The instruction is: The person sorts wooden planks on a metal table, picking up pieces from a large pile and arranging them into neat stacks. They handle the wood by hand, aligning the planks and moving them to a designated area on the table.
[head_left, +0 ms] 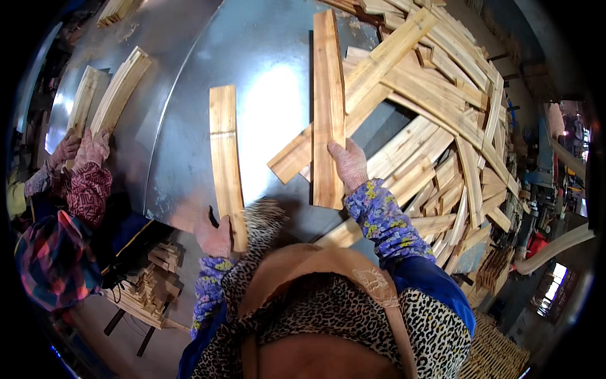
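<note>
My left hand [213, 236], in a pinkish work glove, grips the near end of a short, narrow wooden board [224, 142] that has a dark line across it. This board points away from me over the metal table. My right hand [349, 165], gloved as well, is closed on the right edge of a longer, wider wooden board [329, 101] with reddish-brown grain. That board lies across another pale board [291, 158] slanting beneath it. My right fingers are partly hidden under the wood.
A large, jumbled pile of boards [442, 126] covers the table's right side. The shiny metal table [183, 145] spreads ahead. On the left a co-worker's gloved hands [91, 148] hold board stacks [121, 88]. Stacked wood pieces [142, 287] stand below, at the lower left.
</note>
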Motion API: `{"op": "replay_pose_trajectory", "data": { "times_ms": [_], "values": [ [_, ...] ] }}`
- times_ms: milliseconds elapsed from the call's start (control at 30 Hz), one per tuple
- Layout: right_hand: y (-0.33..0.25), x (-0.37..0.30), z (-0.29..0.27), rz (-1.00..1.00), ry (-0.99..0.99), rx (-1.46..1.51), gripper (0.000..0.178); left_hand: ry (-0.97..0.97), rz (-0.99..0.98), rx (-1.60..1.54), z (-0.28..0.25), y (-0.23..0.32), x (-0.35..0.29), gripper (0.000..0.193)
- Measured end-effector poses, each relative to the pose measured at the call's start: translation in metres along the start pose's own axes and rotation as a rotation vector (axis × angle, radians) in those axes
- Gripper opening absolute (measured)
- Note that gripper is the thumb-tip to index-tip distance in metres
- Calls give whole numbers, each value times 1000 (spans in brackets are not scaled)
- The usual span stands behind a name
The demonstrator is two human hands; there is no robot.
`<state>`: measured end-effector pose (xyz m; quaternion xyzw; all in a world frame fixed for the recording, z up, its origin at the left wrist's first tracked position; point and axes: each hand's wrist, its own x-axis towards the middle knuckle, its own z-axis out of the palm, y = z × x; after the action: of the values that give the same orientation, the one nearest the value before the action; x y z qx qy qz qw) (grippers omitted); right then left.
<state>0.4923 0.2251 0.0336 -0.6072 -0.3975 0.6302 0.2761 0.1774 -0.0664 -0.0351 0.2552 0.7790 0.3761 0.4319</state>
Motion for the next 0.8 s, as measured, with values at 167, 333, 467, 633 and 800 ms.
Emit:
{"op": "replay_pose_trajectory", "data": {
  "times_ms": [167, 333, 467, 633, 800],
  "values": [
    [-35, 23, 36, -192, 3, 10, 50, -96, 367, 268, 69, 135, 21, 82],
    [-161, 126, 33, -438, 100, -326, 55, -198, 271, -103, 162, 239, 113, 93],
    [-279, 205, -38, -338, 124, -320, 82, -218, 510, 616, 177, 279, 155, 99],
    [-189, 202, -131, -438, -37, -1689, 115, -420, 632, 926, 188, 221, 120, 96],
    [-152, 165, -137, -241, 63, -1544, 102, -401, 466, 790, 163, 207, 69, 80]
  ]
}}
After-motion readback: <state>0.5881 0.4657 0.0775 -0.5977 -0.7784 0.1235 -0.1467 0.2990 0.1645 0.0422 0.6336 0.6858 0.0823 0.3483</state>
